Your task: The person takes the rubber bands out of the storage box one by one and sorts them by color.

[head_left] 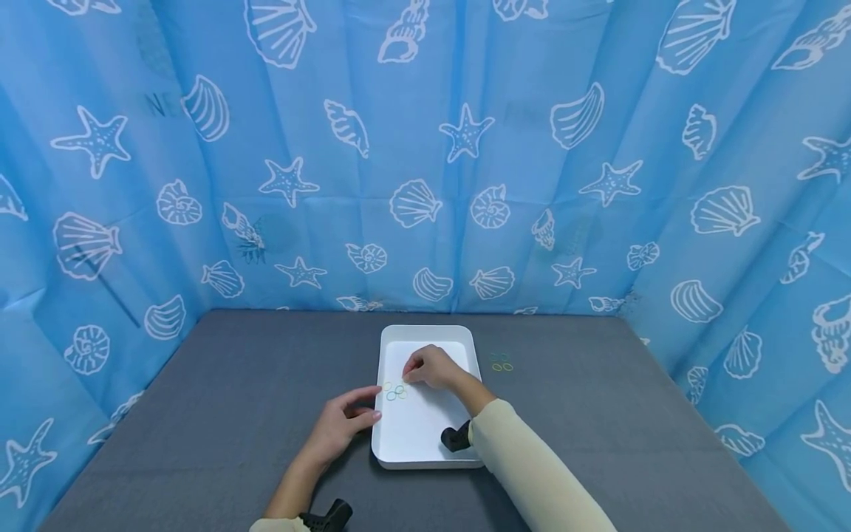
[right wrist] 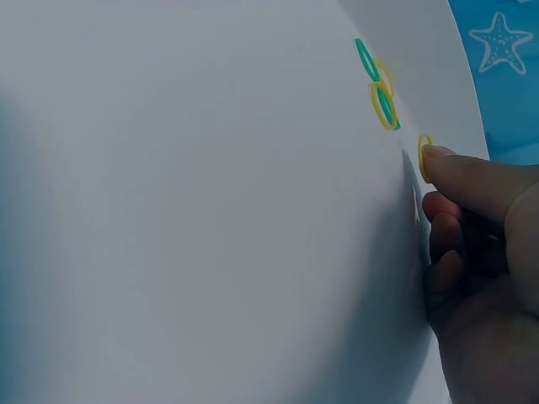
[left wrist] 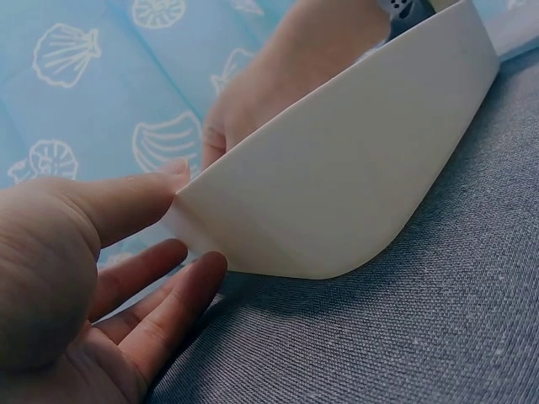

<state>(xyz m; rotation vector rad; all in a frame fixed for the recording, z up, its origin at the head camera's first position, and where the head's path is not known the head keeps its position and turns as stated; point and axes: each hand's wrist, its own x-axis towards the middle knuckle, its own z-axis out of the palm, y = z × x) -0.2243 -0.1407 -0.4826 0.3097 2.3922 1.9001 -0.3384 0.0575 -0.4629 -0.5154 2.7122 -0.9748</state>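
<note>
A white rectangular tray (head_left: pixel 425 335) stands on the grey cloth. My right hand (head_left: pixel 432 367) is over its inside and pinches a small yellow rubber band (right wrist: pixel 424 160) between thumb and fingers, close to the tray's wall. Near it, several green and yellow rubber bands (head_left: pixel 391 396) lie on the tray floor, some overlapping. My left hand (head_left: pixel 339 428) is at the tray's left side. In the left wrist view, its thumb (left wrist: pixel 139 198) touches the rim and the other fingers rest near the outer wall, fairly straight.
Right of the tray, several more green and yellow rubber bands (head_left: pixel 503 366) lie on the grey cloth (head_left: pixel 598 414). A blue curtain (head_left: pixel 425 162) with white shell prints hangs behind and at both sides of the table.
</note>
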